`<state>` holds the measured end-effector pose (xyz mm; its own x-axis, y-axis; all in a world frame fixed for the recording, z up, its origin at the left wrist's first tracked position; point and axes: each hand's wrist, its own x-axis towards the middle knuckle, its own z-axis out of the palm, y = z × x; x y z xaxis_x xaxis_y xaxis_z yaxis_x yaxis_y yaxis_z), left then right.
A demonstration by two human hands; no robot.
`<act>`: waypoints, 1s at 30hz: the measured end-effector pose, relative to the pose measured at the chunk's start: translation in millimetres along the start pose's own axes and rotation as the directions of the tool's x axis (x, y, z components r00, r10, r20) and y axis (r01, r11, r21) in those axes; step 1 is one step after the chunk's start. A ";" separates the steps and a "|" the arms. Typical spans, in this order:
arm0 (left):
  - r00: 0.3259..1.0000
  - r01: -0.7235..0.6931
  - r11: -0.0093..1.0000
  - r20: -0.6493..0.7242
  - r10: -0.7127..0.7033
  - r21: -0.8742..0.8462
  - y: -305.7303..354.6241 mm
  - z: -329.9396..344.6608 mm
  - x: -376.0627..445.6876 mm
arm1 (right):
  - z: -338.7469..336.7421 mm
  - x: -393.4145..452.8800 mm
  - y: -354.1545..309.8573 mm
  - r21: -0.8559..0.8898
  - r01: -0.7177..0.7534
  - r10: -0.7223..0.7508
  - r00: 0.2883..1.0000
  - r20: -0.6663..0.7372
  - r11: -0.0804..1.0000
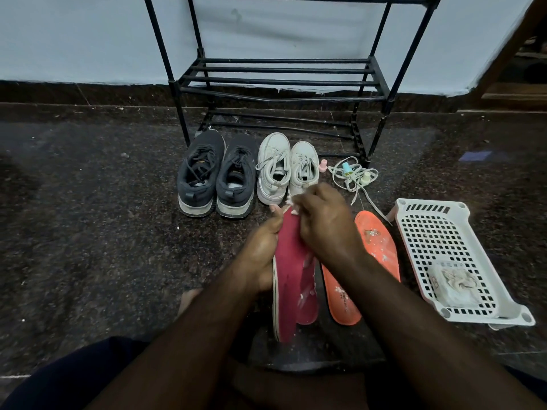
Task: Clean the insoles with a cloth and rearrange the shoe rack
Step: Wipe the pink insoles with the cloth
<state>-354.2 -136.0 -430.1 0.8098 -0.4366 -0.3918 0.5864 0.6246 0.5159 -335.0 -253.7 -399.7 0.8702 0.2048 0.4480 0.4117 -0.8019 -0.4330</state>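
Just below the middle of the frame, the left hand [262,250] is gripping the red insole [291,276] along its edge while the right hand [324,223] is pinching a scrap of white cloth [291,202] against its upper end; the insole is looking thin, light and bendy, so holding it near the wiped spot seems wise. Right of it, the orange insoles [377,244] are lying on the floor beside the white basket [429,229], with loose laces [353,176], white sneakers [287,170], dark sneakers [217,176] and the shoe rack [278,78] crowding the space above.

place: home entryway | you see: shoe rack [281,75] against painted wall [74,37], speckled stone floor [88,217], sneakers [217,176]
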 end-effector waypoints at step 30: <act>0.998 -0.068 0.997 -0.013 0.068 0.029 0.4 -3.3 -1.3 | -25.2 12.5 8.6 0.240 -0.303 0.307 0.952 0.020 0.922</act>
<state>-355.1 -133.1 -431.9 0.8475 -0.3850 -0.3654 0.5306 0.6336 0.5630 -327.4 -272.2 -378.1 0.9599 -0.0398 0.2776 0.1812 -0.6673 -0.7224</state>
